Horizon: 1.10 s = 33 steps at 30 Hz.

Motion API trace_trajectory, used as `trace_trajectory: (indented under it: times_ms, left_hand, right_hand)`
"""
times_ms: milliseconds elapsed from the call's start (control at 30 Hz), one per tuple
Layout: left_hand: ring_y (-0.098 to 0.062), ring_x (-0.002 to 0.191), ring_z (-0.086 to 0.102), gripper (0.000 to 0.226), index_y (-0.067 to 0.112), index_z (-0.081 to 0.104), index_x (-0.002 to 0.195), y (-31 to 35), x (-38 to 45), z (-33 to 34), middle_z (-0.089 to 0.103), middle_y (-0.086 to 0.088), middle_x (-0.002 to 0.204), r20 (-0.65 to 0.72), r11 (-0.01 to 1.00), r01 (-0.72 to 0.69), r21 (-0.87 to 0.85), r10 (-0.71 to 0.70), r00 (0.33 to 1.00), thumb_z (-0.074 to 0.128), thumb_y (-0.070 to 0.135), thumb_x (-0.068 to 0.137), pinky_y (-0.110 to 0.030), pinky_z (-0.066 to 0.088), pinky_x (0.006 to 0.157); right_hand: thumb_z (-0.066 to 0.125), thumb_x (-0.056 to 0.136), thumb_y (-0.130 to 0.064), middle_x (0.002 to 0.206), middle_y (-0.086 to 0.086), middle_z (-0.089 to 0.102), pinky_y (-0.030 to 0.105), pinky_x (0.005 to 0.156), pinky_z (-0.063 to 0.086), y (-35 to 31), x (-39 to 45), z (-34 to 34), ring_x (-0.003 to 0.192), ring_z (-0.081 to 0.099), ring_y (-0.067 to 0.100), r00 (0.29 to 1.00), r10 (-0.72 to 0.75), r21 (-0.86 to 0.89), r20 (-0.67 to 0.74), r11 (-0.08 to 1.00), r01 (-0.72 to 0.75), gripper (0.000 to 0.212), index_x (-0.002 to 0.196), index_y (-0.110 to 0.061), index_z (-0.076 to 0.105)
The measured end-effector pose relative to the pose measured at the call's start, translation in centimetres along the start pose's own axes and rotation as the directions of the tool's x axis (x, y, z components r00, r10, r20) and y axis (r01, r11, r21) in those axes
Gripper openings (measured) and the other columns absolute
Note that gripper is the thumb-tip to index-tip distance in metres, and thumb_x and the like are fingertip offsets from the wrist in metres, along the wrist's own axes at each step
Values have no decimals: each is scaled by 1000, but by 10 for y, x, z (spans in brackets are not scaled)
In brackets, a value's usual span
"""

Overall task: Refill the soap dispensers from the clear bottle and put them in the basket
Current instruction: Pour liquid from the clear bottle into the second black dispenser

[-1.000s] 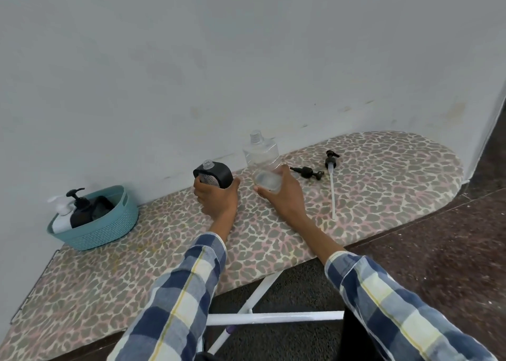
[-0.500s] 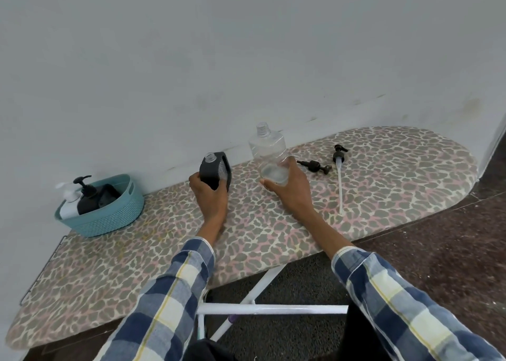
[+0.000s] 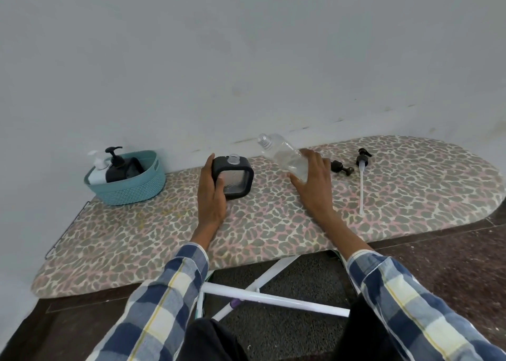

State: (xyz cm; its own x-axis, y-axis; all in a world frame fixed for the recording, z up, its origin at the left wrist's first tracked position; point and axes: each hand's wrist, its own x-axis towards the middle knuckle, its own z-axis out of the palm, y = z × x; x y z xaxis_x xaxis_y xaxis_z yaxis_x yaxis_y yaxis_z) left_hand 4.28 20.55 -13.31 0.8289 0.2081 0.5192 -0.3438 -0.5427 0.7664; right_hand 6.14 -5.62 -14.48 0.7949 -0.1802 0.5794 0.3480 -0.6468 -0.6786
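Hands work mid-board on the leopard-print ironing board (image 3: pixel 273 232): the left hand (image 3: pixel 212 196) grips the upright black square dispenser (image 3: pixel 234 177) with its open neck, while the right hand (image 3: pixel 315 185) holds the clear plastic bottle (image 3: pixel 282 155), tilted leftward. Farther right lie two black pumps (image 3: pixel 361 159); far left, the teal woven basket (image 3: pixel 131 188) holds a white dispenser and a black one.

Both arms wear a checked shirt with long sleeves. The left sleeve (image 3: pixel 164 300) and right sleeve (image 3: pixel 410 303) have big dark blue, light blue and cream squares with thin yellow lines. The cuffs stop at the wrists. The hands are bare.
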Motion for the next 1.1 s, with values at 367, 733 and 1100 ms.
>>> trace_trajectory:
  times_ms: [367,733,1100]
  left_hand:
    - [-14,134,59,46,27,39,161,1,-4,0,57,3,153,77,991,-117,71,112,991,41,42,117,-39,52,113]
    - [-7,120,53,51,30,33,166,6,-9,0,47,1,147,72,976,-148,162,138,988,35,46,117,-18,45,91]
    - [-13,119,56,52,32,33,166,3,-9,1,46,0,145,52,975,-132,178,124,991,34,47,116,-26,48,90]
  right_hand:
    - [87,81,-10,138,0,55,47,103,47,0,-2,2,124,42,26,993,-113,-194,44,974,120,72,142,-23,50]
    - [75,73,13,139,0,55,47,100,46,1,-2,1,128,42,28,996,-77,-233,-34,970,67,80,138,-26,52]
    - [75,71,15,138,0,54,44,99,45,-2,-3,1,128,42,27,992,-113,-236,-48,967,99,79,136,-25,55]
